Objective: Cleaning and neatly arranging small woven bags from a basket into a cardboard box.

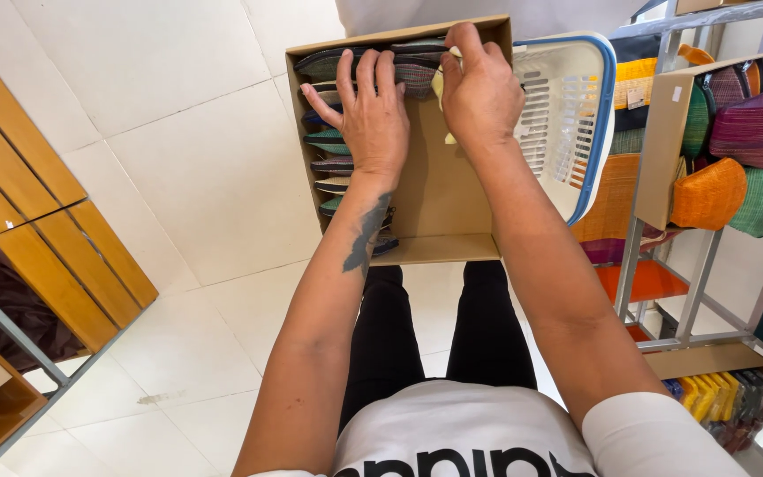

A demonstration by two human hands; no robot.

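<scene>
A brown cardboard box (439,212) rests on my knees, open at the top. Several woven striped pouches (330,141) stand on edge in a row along its left side, with more across the far end (417,64). My left hand (368,110) lies flat on the row, fingers spread over the pouches at the far left corner. My right hand (480,88) reaches into the far end of the box, its fingers closed on a striped pouch there; a pale yellow piece shows just under the hand.
A white plastic basket with a blue rim (576,115) sits against the box's right side. A metal rack (638,221) on the right holds orange, green and purple woven bags (735,185). Wooden shelving (55,238) stands on the left, on a white tiled floor.
</scene>
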